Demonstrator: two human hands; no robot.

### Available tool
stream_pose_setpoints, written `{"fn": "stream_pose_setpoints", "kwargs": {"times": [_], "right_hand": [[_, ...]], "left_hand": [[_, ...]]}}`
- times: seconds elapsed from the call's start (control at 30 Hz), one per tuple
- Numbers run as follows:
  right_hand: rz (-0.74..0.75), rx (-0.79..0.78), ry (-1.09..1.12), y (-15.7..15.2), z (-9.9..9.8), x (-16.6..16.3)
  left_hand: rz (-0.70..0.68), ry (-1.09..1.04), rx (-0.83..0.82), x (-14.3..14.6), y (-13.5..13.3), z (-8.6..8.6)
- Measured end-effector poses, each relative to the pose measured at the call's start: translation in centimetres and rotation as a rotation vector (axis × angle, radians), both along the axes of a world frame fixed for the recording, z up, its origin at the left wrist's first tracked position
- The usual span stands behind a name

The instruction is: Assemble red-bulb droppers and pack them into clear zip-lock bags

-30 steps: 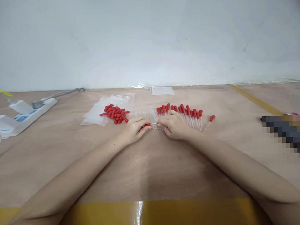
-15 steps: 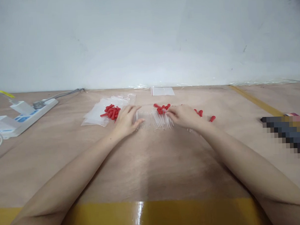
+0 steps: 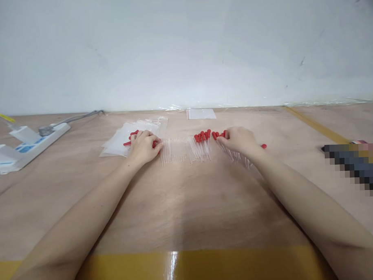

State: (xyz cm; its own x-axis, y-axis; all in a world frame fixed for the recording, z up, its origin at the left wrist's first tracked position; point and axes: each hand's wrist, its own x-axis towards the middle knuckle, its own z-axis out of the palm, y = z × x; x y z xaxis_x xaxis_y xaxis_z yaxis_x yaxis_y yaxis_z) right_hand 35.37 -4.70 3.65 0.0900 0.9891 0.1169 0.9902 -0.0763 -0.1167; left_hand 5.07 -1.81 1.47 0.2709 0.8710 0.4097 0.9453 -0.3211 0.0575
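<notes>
My left hand (image 3: 144,146) lies on a pile of loose red rubber bulbs (image 3: 131,135), which rests on clear plastic bags (image 3: 119,140). Its fingers are curled and red shows between them. Just right of it, several bare clear glass tubes (image 3: 174,150) lie side by side. Further right is a row of droppers with red bulbs (image 3: 201,138). My right hand (image 3: 240,140) rests over the right part of that row, fingertips pinched at a red-bulbed dropper (image 3: 220,134). One single dropper's red bulb (image 3: 264,146) peeks out beyond my right wrist.
A white power strip (image 3: 36,141) with a grey cable sits at the far left. A small clear bag (image 3: 201,113) lies by the wall. A blurred-out object (image 3: 355,166) is at the right edge. Yellow tape (image 3: 191,268) marks the table's near edge.
Both hands parted from the centre. My left hand went left onto the loose red bulbs; my right hand carried a finished dropper up and right to the row.
</notes>
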Motion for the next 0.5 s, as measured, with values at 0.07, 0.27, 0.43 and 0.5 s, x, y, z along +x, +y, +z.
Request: {"fn": "stream_pose_setpoints", "kwargs": {"times": [0.07,0.27,0.43,0.5], "right_hand": [[0.044,0.053,0.082,0.0,-0.6,-1.0],[-0.015,-0.021,0.151,0.5,-1.3,-2.9],[-0.009,-0.142,0.146,0.3,-0.8,-2.9],[0.000,-0.154,0.136,0.2,-0.8,-2.9]], "left_hand": [[0.004,-0.008,0.007,0.0,0.0,0.0],[0.010,-0.021,-0.004,0.0,0.0,0.0],[0.025,-0.014,-0.015,0.1,0.0,0.1],[0.031,-0.006,-0.020,0.1,0.0,0.2]]}}
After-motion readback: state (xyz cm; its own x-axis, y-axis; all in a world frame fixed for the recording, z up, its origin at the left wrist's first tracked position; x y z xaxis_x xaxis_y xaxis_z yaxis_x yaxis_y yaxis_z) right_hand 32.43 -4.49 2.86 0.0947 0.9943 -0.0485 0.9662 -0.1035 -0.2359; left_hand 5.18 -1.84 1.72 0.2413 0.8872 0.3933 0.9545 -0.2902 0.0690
